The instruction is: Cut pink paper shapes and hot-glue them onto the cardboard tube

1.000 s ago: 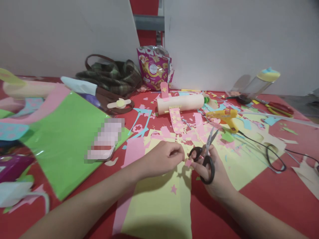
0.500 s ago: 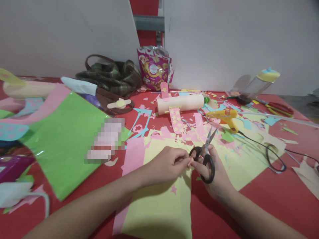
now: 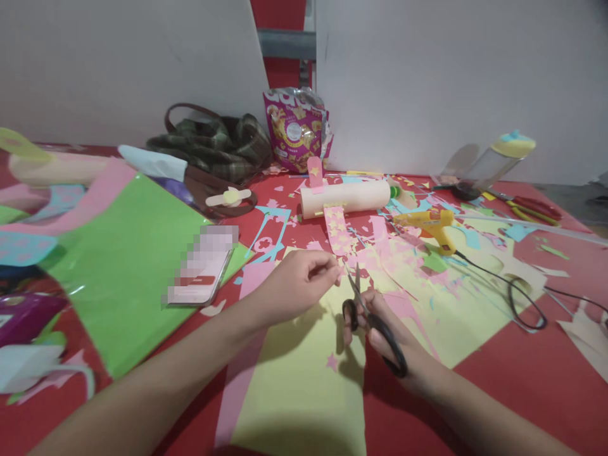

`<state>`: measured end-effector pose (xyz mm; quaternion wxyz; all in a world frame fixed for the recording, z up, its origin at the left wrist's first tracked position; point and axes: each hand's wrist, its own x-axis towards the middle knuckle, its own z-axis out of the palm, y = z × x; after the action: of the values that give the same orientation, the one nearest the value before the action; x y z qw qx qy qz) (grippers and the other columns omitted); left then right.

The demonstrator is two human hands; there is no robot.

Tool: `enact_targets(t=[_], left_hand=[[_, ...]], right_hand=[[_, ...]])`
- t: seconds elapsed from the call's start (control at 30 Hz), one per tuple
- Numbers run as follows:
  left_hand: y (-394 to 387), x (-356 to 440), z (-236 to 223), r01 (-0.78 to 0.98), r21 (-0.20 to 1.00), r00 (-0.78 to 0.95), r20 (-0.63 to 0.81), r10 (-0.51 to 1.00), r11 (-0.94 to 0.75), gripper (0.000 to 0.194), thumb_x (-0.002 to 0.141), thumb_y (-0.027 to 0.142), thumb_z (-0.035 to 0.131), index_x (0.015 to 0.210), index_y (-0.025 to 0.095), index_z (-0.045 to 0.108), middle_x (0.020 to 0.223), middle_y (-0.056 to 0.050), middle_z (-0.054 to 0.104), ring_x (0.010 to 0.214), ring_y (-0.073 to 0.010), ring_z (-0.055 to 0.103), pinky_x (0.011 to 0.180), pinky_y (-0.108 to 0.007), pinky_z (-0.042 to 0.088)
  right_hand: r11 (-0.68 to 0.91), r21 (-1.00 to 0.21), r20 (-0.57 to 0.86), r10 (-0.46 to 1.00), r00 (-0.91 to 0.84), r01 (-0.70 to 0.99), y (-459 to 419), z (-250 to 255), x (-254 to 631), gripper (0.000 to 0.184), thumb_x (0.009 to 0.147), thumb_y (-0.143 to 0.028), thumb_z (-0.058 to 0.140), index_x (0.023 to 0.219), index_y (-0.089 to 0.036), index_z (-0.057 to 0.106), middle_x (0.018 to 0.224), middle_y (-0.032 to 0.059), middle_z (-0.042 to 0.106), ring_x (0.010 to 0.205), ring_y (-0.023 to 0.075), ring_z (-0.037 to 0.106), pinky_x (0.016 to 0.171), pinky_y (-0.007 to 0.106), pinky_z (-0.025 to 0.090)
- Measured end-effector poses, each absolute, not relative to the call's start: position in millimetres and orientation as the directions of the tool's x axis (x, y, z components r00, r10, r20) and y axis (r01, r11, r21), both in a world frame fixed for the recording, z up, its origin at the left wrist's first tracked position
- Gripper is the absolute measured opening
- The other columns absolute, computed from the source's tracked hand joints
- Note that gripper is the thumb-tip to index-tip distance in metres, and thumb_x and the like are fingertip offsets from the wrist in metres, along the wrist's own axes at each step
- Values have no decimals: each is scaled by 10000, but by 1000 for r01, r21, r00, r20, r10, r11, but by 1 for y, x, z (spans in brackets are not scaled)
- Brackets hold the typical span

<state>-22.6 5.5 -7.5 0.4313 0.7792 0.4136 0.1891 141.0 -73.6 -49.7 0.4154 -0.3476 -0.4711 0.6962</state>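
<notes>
The left hand's [image 3: 301, 288] grip is pinched together on a tiny pink scrap [image 3: 339, 272], while the right hand's [image 3: 392, 326] grip is closed around the black handles of the scissors [image 3: 357, 296], their blades parted and pointing up close to the left fingertips. Both hands are over a pale yellow sheet [image 3: 304, 392] where a pink star [image 3: 331, 361] lies, on a red table [image 3: 408, 418] littered with pink, blue and yellow cuttings. Beyond are a cream tube [image 3: 349, 197] and a yellow glue gun [image 3: 430, 221]; a purple snack bag [image 3: 297, 130] stands near the white panels [image 3: 451, 82], which have a gap between them. Fingers cover part of the scrap, so its shape is unclear. The phone [image 3: 204, 272] on the green sheet [image 3: 128, 266] is largely pixelated, and a purple object [image 3: 31, 316] is cut off at the left edge.
</notes>
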Motion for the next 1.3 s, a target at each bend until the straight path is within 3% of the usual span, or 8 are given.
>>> enact_targets(t=[0.27, 1.3], left_hand=[[2, -19, -1, 542, 758, 613, -62, 788, -363, 258, 791, 277, 370, 634, 138, 520, 540, 38, 415, 505, -70, 372, 472, -189, 262], [0, -19, 0, 537, 756, 635, -70, 769, -375, 254, 782, 253, 367, 614, 136, 518, 521, 40, 404, 498, -73, 357, 469, -195, 254]], right_hand=[[-231, -947, -115, 891, -439, -222, -74, -47, 140, 348, 704, -517, 521, 821, -243, 340, 757, -3, 422, 623, 130, 394, 623, 288, 333], [-255, -932, -114, 882, -457, -259, -75, -48, 141, 314, 708, -492, 533, 826, -255, 364, 741, -9, 437, 629, 146, 449, 624, 301, 349]])
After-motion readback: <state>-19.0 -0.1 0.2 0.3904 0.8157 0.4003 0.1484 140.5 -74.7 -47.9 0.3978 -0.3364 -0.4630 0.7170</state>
